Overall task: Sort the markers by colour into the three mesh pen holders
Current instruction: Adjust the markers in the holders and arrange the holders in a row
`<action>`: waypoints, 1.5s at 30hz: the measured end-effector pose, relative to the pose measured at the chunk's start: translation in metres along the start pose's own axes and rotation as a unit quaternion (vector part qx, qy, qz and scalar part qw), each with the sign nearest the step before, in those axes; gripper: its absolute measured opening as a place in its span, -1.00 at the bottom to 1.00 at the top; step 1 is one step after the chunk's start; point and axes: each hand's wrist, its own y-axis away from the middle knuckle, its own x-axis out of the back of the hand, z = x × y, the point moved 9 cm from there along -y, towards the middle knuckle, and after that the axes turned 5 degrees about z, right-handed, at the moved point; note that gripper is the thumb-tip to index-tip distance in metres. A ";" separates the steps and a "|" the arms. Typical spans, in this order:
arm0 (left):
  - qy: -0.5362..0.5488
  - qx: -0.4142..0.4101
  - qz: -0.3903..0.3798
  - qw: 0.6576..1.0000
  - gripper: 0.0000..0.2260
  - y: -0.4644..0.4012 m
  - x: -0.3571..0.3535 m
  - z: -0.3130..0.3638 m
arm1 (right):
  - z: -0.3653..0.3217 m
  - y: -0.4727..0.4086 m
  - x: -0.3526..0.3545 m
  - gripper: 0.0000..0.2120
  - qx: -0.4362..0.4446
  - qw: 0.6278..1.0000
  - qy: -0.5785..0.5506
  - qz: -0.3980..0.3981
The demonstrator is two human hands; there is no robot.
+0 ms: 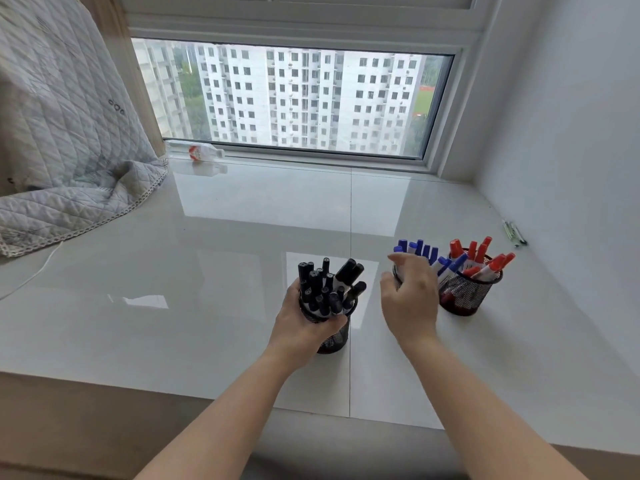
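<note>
Left hand (304, 323) wrapped round the black-marker holder (334, 336), fingers at the far side and thumb across the near rim, holder standing on the glossy white sill (207, 289). Right hand (412, 299) spread and relaxed, gripping nothing, poised at the near side of the blue-marker holder (398, 277), which is largely hidden behind it; contact with that holder not determinable. Red-marker holder (465, 294) just beside the blue one, to its right, apparently touching. Risk 1: tipping. Black markers (327, 287) packed tall and fanned above the rim; a squeeze or a quick slide over the slick sill likely to topple the holder and scatter the contents. Risk 2: knock-on. Blue and red holders so close that a nudge from the right hand on the first likely to push the second over. Risk 3: mixing. Several blue markers (420, 251) leaning outward across the rim of the red holder; any jolt likely to drop one among the red markers (485, 263) and undo the sort. Count: three mesh holders; black markers roughly fifteen visible; blue roughly eight visible, others hidden by the hand; red roughly eight. No loose markers visible on the sill, so sorting judged essentially complete. Also present: two or three green pens (514, 233) near the right wall, one plastic bottle (199, 152) lying at the window, one quilted blanket (69, 150) at left.
</note>
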 end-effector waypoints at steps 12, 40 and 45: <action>-0.011 0.010 0.087 0.996 -0.46 -0.040 0.055 -0.004 | 0.050 0.004 0.012 -0.79 0.041 0.965 0.258 -0.036; -0.042 -0.070 0.033 0.996 -0.93 0.015 -0.017 0.045 | -0.012 0.075 0.014 -0.80 0.188 0.965 0.162 -0.081; -0.127 -0.124 0.046 0.983 -0.82 0.014 -0.021 0.064 | -0.015 0.074 0.028 -0.80 0.206 0.966 0.141 -0.065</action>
